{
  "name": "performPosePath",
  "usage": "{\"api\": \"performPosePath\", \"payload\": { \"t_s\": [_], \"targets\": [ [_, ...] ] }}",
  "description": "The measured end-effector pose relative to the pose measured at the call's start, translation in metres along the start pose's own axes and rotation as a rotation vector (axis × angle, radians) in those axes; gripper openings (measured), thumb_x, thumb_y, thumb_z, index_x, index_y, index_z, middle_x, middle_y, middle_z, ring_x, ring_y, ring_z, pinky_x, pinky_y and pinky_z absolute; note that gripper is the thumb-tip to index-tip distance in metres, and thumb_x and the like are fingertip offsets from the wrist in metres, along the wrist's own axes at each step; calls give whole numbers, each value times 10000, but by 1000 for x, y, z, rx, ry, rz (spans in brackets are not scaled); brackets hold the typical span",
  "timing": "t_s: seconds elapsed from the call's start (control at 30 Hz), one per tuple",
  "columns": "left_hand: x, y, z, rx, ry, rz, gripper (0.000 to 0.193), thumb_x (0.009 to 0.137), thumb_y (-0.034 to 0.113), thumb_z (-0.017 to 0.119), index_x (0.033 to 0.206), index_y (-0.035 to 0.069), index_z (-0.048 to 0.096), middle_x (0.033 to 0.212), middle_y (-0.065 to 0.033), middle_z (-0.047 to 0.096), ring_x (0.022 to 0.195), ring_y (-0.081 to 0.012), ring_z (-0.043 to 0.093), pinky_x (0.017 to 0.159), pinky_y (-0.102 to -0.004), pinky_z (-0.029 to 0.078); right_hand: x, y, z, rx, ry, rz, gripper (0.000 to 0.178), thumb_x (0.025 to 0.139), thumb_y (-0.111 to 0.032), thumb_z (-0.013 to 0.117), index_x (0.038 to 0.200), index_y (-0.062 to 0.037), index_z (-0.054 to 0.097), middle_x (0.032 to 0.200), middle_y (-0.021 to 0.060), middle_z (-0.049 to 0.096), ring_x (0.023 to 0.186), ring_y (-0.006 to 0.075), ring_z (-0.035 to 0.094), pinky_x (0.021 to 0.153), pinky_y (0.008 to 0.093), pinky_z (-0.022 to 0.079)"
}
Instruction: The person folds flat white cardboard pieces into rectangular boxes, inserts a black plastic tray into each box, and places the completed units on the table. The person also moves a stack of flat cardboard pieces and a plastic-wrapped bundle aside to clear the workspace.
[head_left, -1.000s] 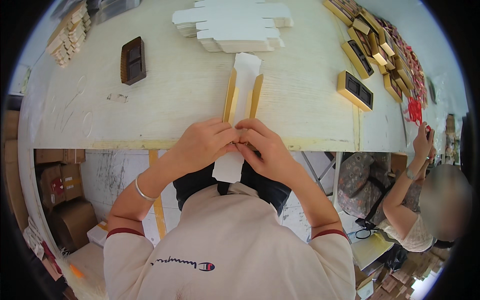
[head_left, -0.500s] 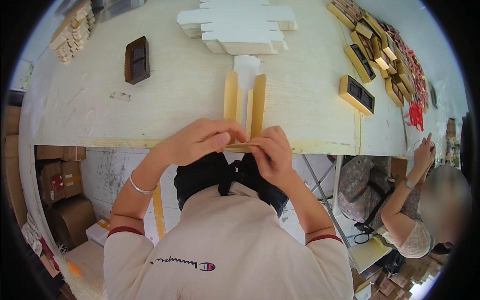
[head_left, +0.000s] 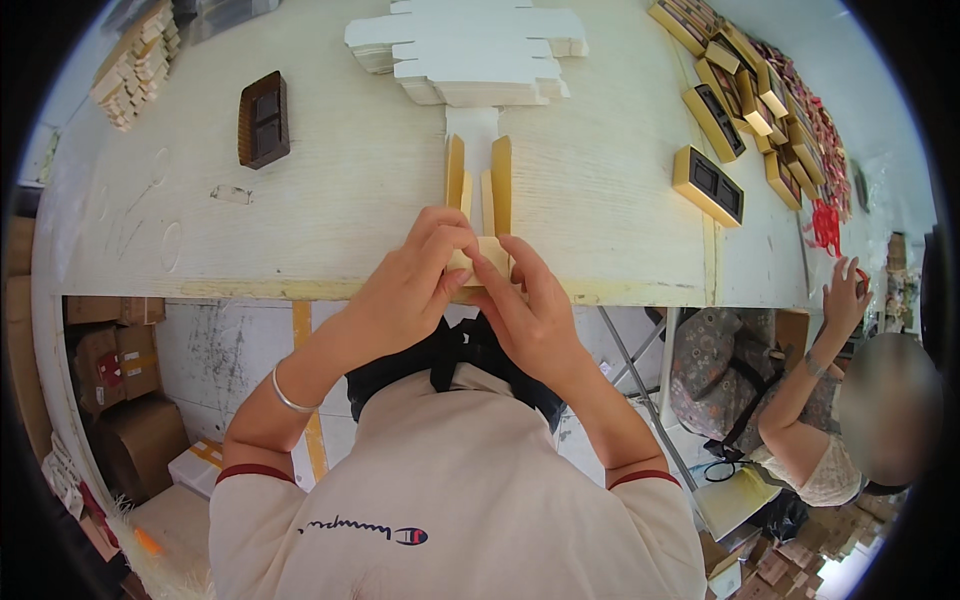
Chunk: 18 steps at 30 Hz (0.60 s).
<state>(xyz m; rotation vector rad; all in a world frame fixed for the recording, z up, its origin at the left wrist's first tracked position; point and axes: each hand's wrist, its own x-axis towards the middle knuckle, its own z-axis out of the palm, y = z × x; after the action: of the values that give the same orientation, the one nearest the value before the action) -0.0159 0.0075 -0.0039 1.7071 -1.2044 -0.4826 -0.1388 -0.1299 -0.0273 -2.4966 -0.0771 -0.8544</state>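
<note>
A part-folded gold cardboard box lies lengthwise before me at the table's front edge. Its two long sides stand up, and its white far end lies flat on the table. My left hand grips the near end flap from the left, fingers bent over it. From the right, my right hand pinches the same flap, its fingertips close to those of the left. Between the hands a pale piece of the flap shows; the rest of that end is hidden by my fingers.
Beyond the box lies a stack of flat white box blanks. A dark plastic tray sits at left, near stacked pale strips. At right are a gold box with a dark insert and several more boxes. A co-worker's hand is far right.
The near flap has swung upward and inward between the long sides. Both my hands have closed in around it, the left moving slightly farther over the table.
</note>
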Motion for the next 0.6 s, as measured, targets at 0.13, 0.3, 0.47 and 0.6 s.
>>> {"api": "performPosePath", "payload": {
  "t_s": [0.13,0.3,0.47,0.6],
  "targets": [
    [-9,0,9,95,50,31,158,869,3,572,999,34,489,1017,-133,533,778,-290,559,643,-340,468,1,2,2,-146,-64,-52,293,682,-19,640,973,-2,609,958,112,533,713,216,527,576,348,432],
    [-5,3,4,239,-13,5,138,822,47,627,927,8,547,839,-131,592,767,-313,580,624,-366,473,12,1,-10,-74,-403,114,230,681,-36,662,896,-8,585,830,89,511,748,242,553,605,354,432],
    [12,12,-29,328,-282,6,82,767,35,644,814,29,577,744,-90,603,734,-305,574,625,-381,457,31,11,-26,153,-544,193,267,719,-92,700,963,-50,600,949,119,555,867,282,573,722,375,458],
    [22,6,-53,373,-452,44,82,742,88,699,747,66,620,760,-48,617,751,-228,569,649,-333,466,34,35,-46,-77,-342,54,314,730,-97,712,1025,-72,608,1095,125,558,924,280,560,761,384,449]
  ]
}}
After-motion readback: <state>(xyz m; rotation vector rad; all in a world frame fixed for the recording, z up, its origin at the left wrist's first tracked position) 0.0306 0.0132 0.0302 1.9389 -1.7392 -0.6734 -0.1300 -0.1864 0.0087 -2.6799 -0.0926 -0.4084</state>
